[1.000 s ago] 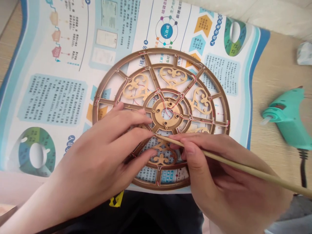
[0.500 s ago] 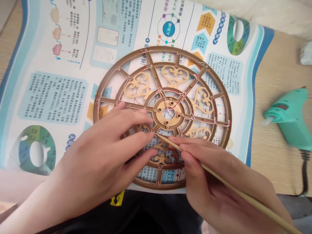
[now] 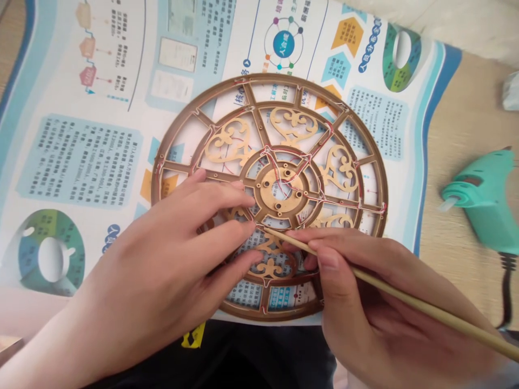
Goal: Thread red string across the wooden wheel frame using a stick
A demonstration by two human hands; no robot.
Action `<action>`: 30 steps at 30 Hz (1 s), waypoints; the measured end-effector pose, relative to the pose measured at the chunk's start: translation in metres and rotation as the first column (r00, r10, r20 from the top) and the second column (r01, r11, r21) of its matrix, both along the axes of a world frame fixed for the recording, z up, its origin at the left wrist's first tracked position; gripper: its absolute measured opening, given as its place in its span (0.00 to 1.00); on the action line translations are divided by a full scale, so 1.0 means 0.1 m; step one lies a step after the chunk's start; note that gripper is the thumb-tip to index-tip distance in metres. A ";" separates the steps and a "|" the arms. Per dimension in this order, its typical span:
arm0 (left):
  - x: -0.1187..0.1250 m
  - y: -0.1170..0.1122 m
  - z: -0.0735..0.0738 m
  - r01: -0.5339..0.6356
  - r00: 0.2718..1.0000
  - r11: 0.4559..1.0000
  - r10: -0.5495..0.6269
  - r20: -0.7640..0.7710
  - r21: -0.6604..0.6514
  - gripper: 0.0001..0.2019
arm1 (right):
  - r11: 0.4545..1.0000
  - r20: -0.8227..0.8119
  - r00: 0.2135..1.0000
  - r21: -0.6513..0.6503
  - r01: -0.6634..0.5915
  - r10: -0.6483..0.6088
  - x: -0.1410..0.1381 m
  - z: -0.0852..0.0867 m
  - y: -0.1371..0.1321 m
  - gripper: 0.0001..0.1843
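Observation:
A round brown wooden openwork wheel (image 3: pixel 367 156) with pale scroll inlays and thin red and white wires lies flat on a printed poster. My left hand (image 3: pixel 162 275) rests on its lower left part, fingers stretched out and pressing on the spokes near the hub (image 3: pixel 279 192). My right hand (image 3: pixel 377 308) pinches a thin wooden stick (image 3: pixel 405 302) like a pen. The stick's tip touches the wheel just below the hub, close to my left fingertips. The lower spokes are hidden under both hands.
The poster (image 3: pixel 81 156) with blue text panels covers a straw-coloured mat (image 3: pixel 458 135). A teal hot glue gun (image 3: pixel 482 200) with a black cord lies on the mat at the right. Something white sits at the far right edge (image 3: pixel 511 92). Dark cloth shows at the bottom.
The stick swung steeper and then flatter again, its tip staying under the hub. The view shifted slightly; my left hand has kept its place on the wheel.

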State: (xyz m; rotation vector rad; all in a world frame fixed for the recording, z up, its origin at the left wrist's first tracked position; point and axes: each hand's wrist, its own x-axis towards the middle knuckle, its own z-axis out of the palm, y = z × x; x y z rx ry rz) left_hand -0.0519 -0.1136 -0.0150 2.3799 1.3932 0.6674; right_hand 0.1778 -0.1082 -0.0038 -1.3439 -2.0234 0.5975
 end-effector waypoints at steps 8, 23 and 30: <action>0.00 -0.01 -0.03 -0.024 0.999 0.999 0.025 0.027 -0.028 0.05 | 0.999 0.030 0.998 0.016 0.047 -0.047 0.00 0.02 -0.02 0.09; 0.00 -0.02 -0.02 -0.014 1.000 1.000 0.015 0.012 -0.008 0.05 | 0.991 -0.180 0.975 -0.047 0.127 -0.133 -0.02 -0.05 -0.07 0.09; 0.03 -0.02 -0.06 -0.041 0.998 0.998 0.043 0.038 -0.036 0.08 | 0.997 -0.056 0.996 0.011 0.074 -0.073 0.00 -0.05 -0.08 0.09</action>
